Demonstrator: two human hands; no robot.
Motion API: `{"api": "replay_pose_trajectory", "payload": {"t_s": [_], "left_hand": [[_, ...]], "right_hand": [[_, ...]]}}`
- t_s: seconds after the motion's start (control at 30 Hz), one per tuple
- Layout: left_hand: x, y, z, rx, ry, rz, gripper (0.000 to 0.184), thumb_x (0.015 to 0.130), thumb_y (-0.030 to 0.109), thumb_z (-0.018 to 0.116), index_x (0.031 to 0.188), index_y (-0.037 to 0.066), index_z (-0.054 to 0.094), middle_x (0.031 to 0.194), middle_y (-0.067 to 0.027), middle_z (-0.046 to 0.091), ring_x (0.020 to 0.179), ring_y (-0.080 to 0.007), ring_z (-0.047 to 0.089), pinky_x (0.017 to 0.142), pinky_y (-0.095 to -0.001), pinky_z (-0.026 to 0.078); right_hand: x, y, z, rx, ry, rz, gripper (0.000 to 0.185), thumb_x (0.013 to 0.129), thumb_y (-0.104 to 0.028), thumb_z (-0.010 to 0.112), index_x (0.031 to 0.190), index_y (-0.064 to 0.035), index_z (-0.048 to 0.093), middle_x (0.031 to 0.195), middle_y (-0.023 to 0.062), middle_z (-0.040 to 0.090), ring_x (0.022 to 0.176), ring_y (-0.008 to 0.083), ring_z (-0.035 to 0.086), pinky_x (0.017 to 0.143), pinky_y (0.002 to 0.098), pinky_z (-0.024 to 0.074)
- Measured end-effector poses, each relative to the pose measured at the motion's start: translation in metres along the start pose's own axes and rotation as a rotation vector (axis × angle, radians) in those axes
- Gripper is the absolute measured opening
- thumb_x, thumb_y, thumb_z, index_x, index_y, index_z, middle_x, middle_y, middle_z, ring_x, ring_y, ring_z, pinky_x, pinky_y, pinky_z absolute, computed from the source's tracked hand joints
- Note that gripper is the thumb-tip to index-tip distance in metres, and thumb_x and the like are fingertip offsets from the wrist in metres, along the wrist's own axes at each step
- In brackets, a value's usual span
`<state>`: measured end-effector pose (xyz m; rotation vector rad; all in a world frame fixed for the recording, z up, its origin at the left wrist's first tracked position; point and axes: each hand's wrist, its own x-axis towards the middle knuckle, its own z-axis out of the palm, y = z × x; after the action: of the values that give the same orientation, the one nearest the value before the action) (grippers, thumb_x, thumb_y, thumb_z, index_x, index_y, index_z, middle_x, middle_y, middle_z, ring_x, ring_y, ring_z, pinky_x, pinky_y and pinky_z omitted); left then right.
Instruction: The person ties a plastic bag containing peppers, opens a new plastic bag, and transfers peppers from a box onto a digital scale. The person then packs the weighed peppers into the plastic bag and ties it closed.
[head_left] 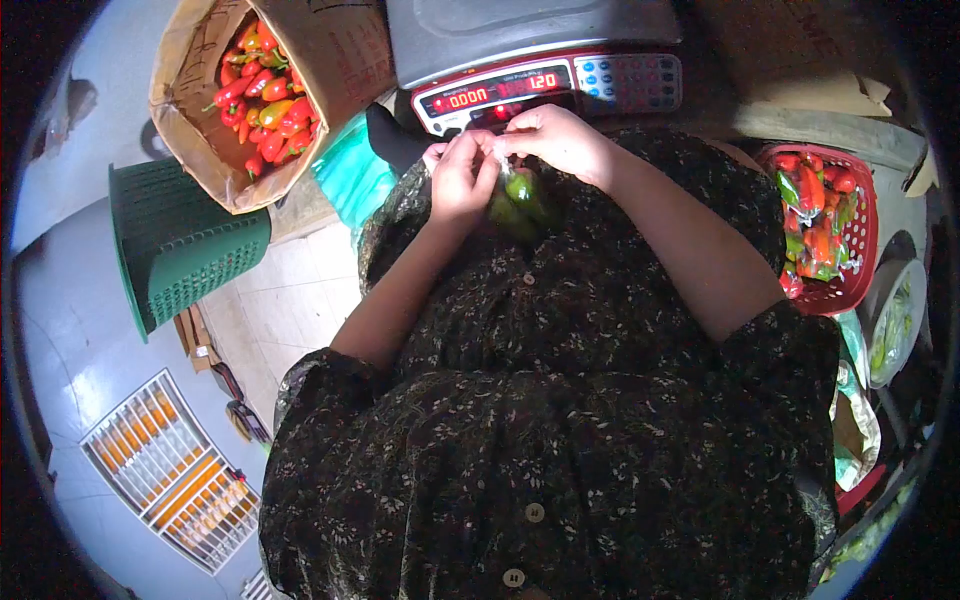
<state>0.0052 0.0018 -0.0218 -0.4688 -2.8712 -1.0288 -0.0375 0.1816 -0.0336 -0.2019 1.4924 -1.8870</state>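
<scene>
My left hand point(463, 178) and my right hand point(560, 142) meet in front of my chest, just below the scale's display point(500, 92). Between them they pinch the gathered top of a clear plastic bag point(522, 188) with green peppers inside. The bag hangs beneath my fingers against the dark patterned shirt, its lower part dim and blurred. Red digits glow on the display, behind my hands.
An open cardboard box point(345, 60) of red and orange peppers point(265, 100) stands at upper left, above a green basket point(190, 240). At right, a red basket point(860, 240) holds bagged peppers, beside a pale bowl point(893, 325) with green vegetables.
</scene>
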Motion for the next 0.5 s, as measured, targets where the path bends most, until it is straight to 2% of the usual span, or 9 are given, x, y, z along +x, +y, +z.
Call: {"api": "replay_pose_trajectory", "payload": {"t_s": [0.5], "left_hand": [[0.0002,-0.0027,0.0006,0.002,-0.027,0.0,0.014,0.082,0.017,0.06,0.094,0.011,0.06,0.08,-0.0021,0.06,0.076,-0.0174,0.058,0.08,-0.0331,0.03]], "right_hand": [[0.0012,0.0038,0.0011,0.04,-0.02,-0.029,0.019,0.086,-0.017,0.063,0.083,0.0013,0.065,0.073,0.0026,0.062,0.068,0.0081,0.055,0.065,0.0244,0.0444]]}}
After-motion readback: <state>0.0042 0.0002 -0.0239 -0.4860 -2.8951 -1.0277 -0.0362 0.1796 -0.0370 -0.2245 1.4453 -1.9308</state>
